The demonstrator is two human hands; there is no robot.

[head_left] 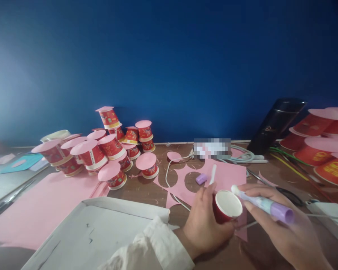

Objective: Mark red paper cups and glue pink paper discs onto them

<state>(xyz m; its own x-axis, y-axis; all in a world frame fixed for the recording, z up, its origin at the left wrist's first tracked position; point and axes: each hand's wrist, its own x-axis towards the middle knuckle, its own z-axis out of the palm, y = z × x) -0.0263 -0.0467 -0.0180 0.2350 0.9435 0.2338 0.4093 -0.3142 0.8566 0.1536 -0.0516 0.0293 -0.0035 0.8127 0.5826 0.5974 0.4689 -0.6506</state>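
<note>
My left hand is wrapped round a red paper cup, its round white end with a raised rim tilted up toward me. Between the fingers of my right hand lies a glue stick with a purple base and a pale label. The white tip of that stick is close to the cup's rim; whether it touches I cannot tell. Behind the cup is a pink sheet with round holes cut in it, and a small purple cap rests there.
Several red cups topped with pink paper discs stand at the left, others at the right. A black flask leans near the blue wall. White cables, scissors, pink paper and a white sheet lie around.
</note>
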